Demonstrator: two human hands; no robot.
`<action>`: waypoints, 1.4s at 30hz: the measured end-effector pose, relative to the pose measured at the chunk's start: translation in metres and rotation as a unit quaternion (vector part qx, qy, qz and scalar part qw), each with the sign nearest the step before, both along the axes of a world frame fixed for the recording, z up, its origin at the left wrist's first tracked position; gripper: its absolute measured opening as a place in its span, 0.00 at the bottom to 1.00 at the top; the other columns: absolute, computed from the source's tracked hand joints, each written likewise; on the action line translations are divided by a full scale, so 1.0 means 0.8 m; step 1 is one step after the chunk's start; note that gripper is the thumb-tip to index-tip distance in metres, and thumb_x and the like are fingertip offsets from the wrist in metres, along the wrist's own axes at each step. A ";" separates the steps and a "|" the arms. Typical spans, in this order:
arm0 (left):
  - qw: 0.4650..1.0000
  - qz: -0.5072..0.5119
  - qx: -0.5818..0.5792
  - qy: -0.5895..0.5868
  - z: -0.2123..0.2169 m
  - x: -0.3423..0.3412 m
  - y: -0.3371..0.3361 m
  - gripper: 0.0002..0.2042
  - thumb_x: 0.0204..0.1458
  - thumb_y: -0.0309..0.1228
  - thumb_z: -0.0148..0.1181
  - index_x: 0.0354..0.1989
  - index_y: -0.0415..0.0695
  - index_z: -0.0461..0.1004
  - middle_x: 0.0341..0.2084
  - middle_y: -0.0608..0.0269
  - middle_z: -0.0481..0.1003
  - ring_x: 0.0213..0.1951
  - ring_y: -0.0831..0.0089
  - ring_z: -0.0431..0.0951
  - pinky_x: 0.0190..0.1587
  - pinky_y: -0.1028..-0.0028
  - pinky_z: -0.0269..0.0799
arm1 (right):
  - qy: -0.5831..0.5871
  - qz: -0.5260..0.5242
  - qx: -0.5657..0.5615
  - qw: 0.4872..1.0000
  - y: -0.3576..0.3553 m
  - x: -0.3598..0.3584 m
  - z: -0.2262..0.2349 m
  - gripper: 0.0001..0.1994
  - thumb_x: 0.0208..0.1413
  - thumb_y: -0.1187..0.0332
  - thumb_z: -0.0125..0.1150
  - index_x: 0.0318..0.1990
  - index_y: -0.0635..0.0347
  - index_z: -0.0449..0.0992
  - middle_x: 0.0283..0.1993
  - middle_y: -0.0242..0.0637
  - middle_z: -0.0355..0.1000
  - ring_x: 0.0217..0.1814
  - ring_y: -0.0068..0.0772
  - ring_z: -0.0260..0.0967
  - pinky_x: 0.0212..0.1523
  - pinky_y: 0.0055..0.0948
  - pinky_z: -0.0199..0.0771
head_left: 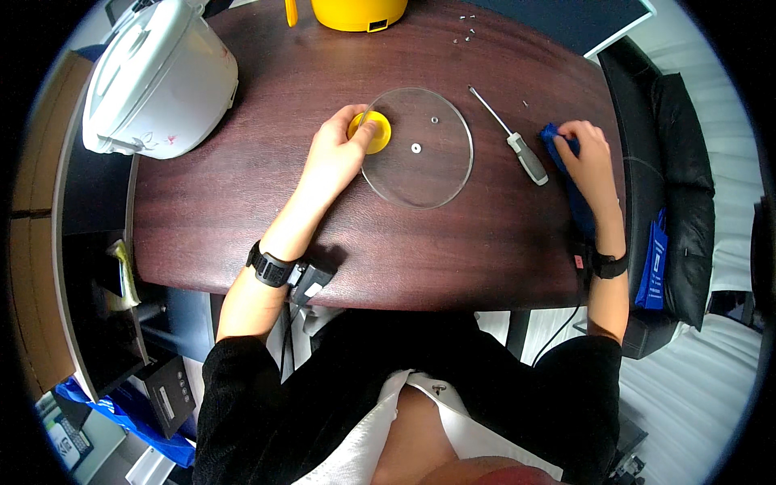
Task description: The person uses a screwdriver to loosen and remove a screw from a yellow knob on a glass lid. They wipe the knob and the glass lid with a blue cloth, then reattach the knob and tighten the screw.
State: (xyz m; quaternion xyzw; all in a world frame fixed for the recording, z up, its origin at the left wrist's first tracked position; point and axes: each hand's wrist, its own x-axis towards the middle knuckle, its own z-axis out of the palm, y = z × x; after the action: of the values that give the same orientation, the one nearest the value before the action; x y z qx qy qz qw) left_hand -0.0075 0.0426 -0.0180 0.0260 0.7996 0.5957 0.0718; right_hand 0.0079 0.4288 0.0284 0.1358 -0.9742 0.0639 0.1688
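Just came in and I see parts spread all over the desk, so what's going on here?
A person sits at a dark wooden table with a round glass lid lying flat in front of them. Their left hand holds a small yellow knob at the lid's edge, and their right hand grips a blue cloth. A screwdriver lies loose between the lid and the right hand. A white rice cooker and a yellow container stand further back, with small screws nearby.
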 end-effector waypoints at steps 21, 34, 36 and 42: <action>0.997 0.041 0.013 0.061 0.015 -0.011 -0.025 0.14 0.60 0.27 0.52 0.52 0.37 0.72 0.39 0.57 0.78 0.34 0.75 0.78 0.34 0.77 0.74 | -0.023 -0.145 -0.064 0.987 0.095 0.061 -0.043 0.20 0.59 0.61 0.59 0.55 0.60 0.69 0.52 0.51 0.72 0.56 0.52 0.69 0.55 0.40 0.67; 0.966 -0.191 0.174 -0.027 0.087 0.066 0.096 0.13 0.63 0.26 0.48 0.54 0.37 0.68 0.34 0.60 0.75 0.22 0.83 0.73 0.22 0.84 0.74 | 0.027 0.047 -0.287 0.956 -0.096 0.144 0.051 0.17 0.51 0.68 0.64 0.47 0.62 0.69 0.40 0.45 0.66 0.41 0.44 0.70 0.44 0.34 0.70; 0.939 -0.226 0.255 -0.036 0.079 0.070 0.107 0.15 0.63 0.26 0.48 0.57 0.36 0.65 0.39 0.56 0.76 0.29 0.77 0.78 0.29 0.79 0.79 | 0.025 0.101 -0.289 0.952 -0.130 0.132 0.055 0.17 0.52 0.70 0.63 0.49 0.58 0.70 0.42 0.46 0.66 0.42 0.50 0.73 0.39 0.40 0.74; 0.881 -0.281 0.375 -0.068 0.072 0.081 0.088 0.20 0.59 0.22 0.54 0.60 0.35 0.63 0.44 0.54 0.75 0.44 0.70 0.79 0.48 0.68 0.79 | 0.020 0.115 -0.290 0.950 -0.137 0.120 0.051 0.18 0.53 0.69 0.64 0.51 0.58 0.71 0.44 0.44 0.70 0.43 0.48 0.75 0.39 0.39 0.76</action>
State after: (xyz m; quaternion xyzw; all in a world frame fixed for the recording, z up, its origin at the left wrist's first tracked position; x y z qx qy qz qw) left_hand 0.0574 0.1127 0.0392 0.2344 0.4687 0.8059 0.2754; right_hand 0.1035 0.3188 0.0692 0.1931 -0.8877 0.3603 0.2117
